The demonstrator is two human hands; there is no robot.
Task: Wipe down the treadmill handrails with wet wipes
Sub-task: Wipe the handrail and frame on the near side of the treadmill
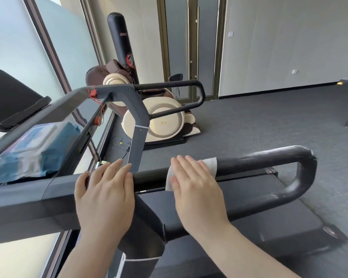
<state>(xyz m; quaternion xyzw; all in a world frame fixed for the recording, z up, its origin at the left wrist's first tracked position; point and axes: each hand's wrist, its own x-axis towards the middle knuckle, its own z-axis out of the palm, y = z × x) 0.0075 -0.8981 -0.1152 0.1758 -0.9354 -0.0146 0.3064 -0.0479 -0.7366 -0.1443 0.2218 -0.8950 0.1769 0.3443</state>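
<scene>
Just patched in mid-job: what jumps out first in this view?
Front and centre, the right hand presses a white wet wipe flat onto the near black padded handrail, while the left hand rests open where that rail meets the console. A blue wet-wipe pack lies on the treadmill console at left; a cream massage chair stands behind.

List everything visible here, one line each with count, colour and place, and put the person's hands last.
near handrail: 1, black, loops across the foreground
far handrail: 1, black, behind the console
wet wipe: 1, white, draped over the near handrail
wipes pack: 1, blue, on the console at left
massage chair: 1, cream and brown, by the window
punching bag: 1, black, standing behind the chair
safety clip: 1, red, on the console
left hand: flat on the rail's base
right hand: flat, pressing the wipe
</scene>
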